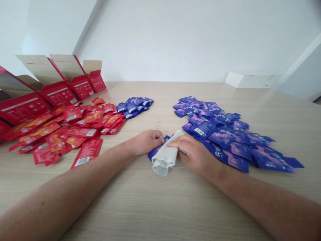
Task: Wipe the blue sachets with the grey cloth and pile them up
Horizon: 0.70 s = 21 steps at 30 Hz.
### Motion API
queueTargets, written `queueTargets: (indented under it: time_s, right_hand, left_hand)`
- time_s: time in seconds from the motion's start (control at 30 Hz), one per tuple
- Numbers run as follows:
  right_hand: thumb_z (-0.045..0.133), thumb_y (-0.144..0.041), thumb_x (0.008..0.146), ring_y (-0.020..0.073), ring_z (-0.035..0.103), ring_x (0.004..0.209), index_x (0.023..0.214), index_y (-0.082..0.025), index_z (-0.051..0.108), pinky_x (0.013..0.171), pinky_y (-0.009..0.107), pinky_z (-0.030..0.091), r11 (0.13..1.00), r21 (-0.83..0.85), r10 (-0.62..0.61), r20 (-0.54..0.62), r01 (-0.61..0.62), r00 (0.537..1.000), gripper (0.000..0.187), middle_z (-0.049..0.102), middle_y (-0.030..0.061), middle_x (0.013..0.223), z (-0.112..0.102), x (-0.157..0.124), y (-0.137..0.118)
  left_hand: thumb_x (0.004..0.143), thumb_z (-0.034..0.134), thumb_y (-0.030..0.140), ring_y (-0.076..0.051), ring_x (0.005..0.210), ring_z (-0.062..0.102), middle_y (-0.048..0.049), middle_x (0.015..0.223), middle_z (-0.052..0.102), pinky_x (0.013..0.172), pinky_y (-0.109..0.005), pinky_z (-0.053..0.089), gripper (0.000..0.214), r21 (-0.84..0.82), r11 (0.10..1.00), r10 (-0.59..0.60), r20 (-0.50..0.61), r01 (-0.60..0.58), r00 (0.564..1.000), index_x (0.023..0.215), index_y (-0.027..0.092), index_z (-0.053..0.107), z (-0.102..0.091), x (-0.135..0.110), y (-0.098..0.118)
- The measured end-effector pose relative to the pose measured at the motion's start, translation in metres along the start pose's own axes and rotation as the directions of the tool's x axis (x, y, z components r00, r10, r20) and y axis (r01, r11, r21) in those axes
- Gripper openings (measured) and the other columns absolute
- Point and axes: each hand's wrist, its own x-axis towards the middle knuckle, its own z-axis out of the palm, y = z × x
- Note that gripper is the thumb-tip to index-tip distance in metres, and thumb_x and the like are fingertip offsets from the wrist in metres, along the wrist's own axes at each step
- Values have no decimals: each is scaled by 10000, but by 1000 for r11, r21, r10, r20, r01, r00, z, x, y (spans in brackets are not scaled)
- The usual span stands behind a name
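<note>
Tabletop (pixel 160 207), white cloth (pixel 165 154) diagonal, far end rightward.

The bare left forearm (pixel 75 192) slants in from eight o'clock, its left grip (pixel 145 143) curled, fingers folded inward. The right forearm (pixel 253 195) slants in from four o'clock, its right grip (pixel 194 153) pinched, fingertips pointing toward nine o'clock.
</note>
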Motion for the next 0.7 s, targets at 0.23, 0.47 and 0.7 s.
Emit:
queueTargets:
  time_s: [0.23,0.47,0.7]
  right_hand:
    - [573,-132,921,226,632,1069,1212,-259,645,960,403,515,1000,1,-13,-225,13,974,325,689,61,1125,-15,2,2]
    - [584,-249,957,239,645,1044,1156,-287,652,926,402,517,996,-12,78,-328,-87,942,213,703,36,1118,-19,5,-1]
    - [579,-277,963,234,652,1028,1150,-274,662,914,400,520,995,12,98,-331,-99,939,205,709,44,1100,-16,4,3]
  left_hand:
    - [884,498,378,-152,616,516,-15,677,611,573,-270,306,252,584,811,90,-170,27,981,739,202,607,-41,-14,28]
    - [877,547,414,-253,827,603,-84,860,686,720,-321,378,232,617,786,118,-78,-45,990,832,220,668,-13,-31,40]
    - [842,597,510,-272,883,615,-102,973,672,762,-336,405,340,645,761,127,-48,-66,991,1019,233,688,-13,-30,27]
